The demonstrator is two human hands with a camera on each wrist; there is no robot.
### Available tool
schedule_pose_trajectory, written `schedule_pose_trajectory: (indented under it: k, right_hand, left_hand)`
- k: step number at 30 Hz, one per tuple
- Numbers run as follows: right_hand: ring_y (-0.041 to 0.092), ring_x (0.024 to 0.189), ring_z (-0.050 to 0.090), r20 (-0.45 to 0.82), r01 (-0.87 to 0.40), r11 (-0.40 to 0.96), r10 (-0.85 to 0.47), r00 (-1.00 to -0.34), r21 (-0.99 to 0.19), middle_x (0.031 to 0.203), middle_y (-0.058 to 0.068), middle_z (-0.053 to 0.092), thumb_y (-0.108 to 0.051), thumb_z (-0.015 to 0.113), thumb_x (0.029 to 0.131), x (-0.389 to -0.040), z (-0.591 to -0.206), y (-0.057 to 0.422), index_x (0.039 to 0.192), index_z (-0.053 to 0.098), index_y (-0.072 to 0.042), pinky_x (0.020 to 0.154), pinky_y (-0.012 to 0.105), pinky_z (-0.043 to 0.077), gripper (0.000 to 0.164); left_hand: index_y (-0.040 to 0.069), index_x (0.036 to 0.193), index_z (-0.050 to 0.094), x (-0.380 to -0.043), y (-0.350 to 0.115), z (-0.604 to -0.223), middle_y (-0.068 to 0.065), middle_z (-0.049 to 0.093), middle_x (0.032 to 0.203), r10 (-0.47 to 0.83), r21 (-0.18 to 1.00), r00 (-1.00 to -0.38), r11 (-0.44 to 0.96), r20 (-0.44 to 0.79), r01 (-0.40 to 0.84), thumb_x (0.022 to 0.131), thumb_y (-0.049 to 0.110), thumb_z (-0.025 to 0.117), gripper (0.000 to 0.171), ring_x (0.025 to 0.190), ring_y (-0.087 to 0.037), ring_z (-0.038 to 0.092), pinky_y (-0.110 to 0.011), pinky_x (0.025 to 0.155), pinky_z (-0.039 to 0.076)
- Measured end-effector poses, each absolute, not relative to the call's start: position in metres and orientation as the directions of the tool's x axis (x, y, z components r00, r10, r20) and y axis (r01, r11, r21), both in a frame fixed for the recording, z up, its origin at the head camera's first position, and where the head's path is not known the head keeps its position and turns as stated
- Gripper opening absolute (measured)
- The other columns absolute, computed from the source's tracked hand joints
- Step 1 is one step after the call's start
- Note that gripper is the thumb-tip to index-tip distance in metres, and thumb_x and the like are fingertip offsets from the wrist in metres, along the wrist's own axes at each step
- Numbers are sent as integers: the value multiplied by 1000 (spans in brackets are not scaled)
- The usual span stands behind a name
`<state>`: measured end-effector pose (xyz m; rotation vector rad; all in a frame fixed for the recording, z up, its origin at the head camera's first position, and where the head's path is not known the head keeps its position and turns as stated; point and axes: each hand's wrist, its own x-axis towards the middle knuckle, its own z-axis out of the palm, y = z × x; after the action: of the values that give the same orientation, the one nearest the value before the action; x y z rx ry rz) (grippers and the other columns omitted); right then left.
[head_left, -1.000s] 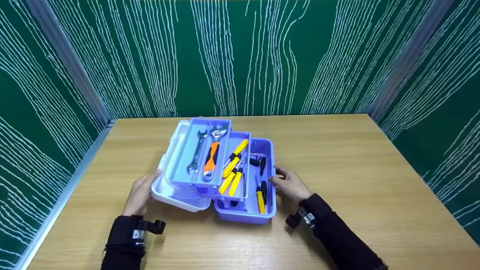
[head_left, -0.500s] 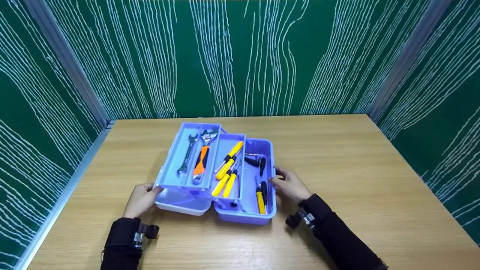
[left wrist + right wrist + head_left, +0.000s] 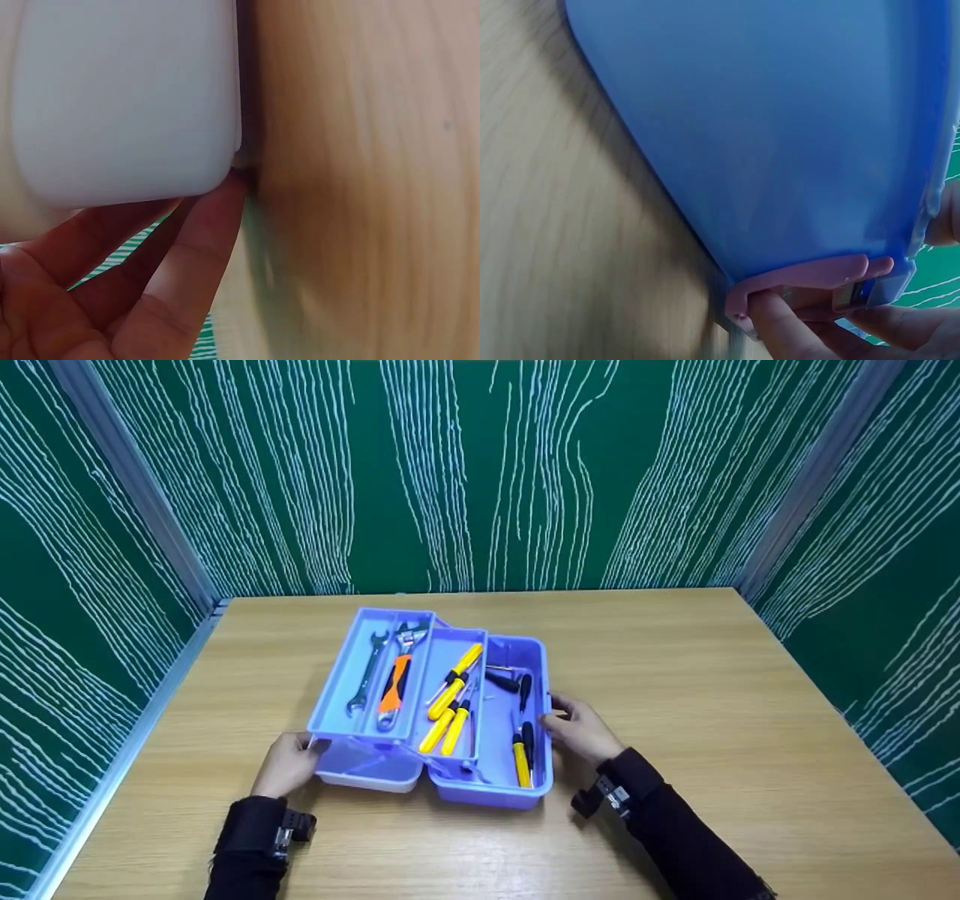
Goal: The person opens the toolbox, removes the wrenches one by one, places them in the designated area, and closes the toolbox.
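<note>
A purple toolbox (image 3: 487, 797) stands unfolded on the table, its two stepped trays swung out leftward over the white lid (image 3: 367, 781). My left hand (image 3: 287, 765) holds the lid's outer edge; in the left wrist view, fingers touch the rounded lid corner (image 3: 127, 97). At the opposite side, my right hand (image 3: 585, 731) grips the box's right wall, with fingers by a pink latch (image 3: 810, 274) in the right wrist view. The upper tray bears an open-end wrench (image 3: 367, 673) and an orange-handled adjustable wrench (image 3: 393, 686). Yellow-handled screwdrivers (image 3: 456, 731) lie in the second tray.
Black-handled tools (image 3: 525, 691) and a yellow-handled one (image 3: 520, 765) lie in the box's bottom. The wooden table (image 3: 675, 660) extends around the toolbox. Green walls (image 3: 480, 472) with white lines enclose its back and sides.
The lid and trays have swung down and left, spreading wider and uncovering more of the bottom. My left hand has lowered with the lid. The right hand has stayed in place.
</note>
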<state>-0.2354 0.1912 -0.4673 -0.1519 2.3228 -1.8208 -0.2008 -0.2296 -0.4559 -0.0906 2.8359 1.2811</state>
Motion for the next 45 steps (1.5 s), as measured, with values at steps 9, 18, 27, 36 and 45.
schedule_pose_trajectory:
  k: [9, 18, 27, 36, 45]
  right_hand:
    - [24, 102, 63, -72, 15, 277, -198, -978, -961, 130, 34, 54, -5, 53, 92, -236, -466, 191, 144, 36, 11, 83, 26, 57, 57]
    - [28, 106, 63, -74, 15, 308, -181, -981, -951, 131, 33, 54, -5, 56, 89, -235, -463, 187, 143, 38, 11, 84, 30, 57, 59]
    - [38, 119, 58, -56, -14, 339, -197, -979, -941, 134, 32, 53, -5, 58, 87, -234, -462, 186, 143, 38, 11, 98, 39, 52, 61]
    - [37, 117, 59, -66, -7, 333, -208, -976, -943, 136, 33, 50, -7, 61, 88, -235, -462, 191, 145, 35, 11, 94, 37, 55, 65]
    - [37, 119, 58, -100, 35, 296, -205, -974, -955, 140, 31, 47, -6, 61, 87, -237, -465, 190, 146, 34, 9, 95, 37, 54, 67]
  left_hand:
    - [-6, 107, 70, -200, -230, -461, -18, 73, 93, -48, 777, -994, 621, -98, -107, 98, 18, 56, 30, 53, -12, 52, -29, 57, 45]
    - [-6, 116, 67, -200, -233, -455, -23, 71, 101, -66, 771, -997, 632, -46, -78, 96, 15, 55, 32, 73, -22, 67, -38, 71, 55]
    - [-5, 135, 53, -199, -238, -410, -25, 63, 125, -89, 758, -996, 651, 24, -40, 101, 21, 48, 43, 109, -37, 63, -41, 88, 54]
    - [-5, 142, 44, -216, -207, -344, -25, 55, 135, -36, 697, -990, 713, 139, 72, 99, 24, 51, 52, 120, -40, 58, -52, 100, 48]
    - [-7, 146, 36, -254, -170, -314, -27, 48, 143, 127, 516, -989, 854, -71, 73, 99, 33, 51, 64, 127, -39, 51, -52, 110, 39]
